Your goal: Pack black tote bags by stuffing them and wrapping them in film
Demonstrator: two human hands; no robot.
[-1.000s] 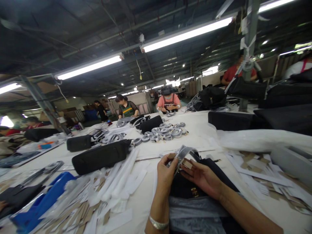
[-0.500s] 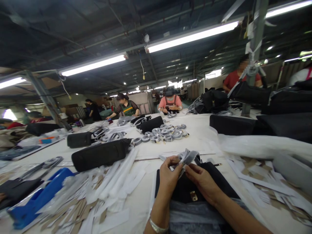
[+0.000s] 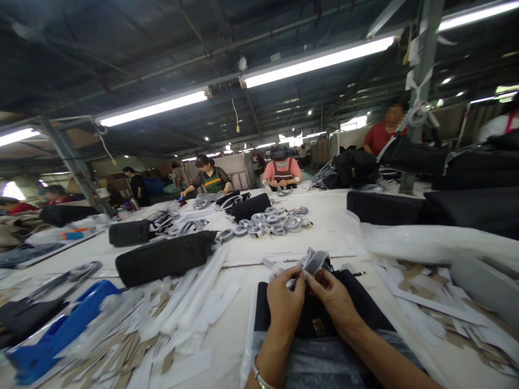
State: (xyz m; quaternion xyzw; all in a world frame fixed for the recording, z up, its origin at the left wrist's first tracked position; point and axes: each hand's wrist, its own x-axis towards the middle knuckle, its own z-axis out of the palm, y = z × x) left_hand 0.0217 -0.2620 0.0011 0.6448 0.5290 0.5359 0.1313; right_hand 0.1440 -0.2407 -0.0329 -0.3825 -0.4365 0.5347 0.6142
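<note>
Both hands meet over a black handbag [image 3: 344,302] lying in front of me, its lower part covered by clear plastic. My left hand [image 3: 286,294] pinches a strap handle [image 3: 315,262] wrapped in translucent grey film, fingers curled around it. From the other side my right hand [image 3: 330,292] grips the same wrapped handle, thumb and fingertips closed on it. A gold clasp [image 3: 318,326] shows on the bag's front between my wrists. What exactly lies between the fingertips is partly hidden.
Coiled wrapped straps [image 3: 279,221] lie on the white table ahead. A black bag [image 3: 162,258] and a blue tape dispenser [image 3: 60,335] are at left. Paper and card strips [image 3: 133,346] spread nearby, with more strips [image 3: 450,308] at right. Several co-workers are beyond.
My left hand has turned and lowered slightly, its fingers drawing in closer to the wrapped handle. My right hand stays at the handle. The view has shifted a little.
</note>
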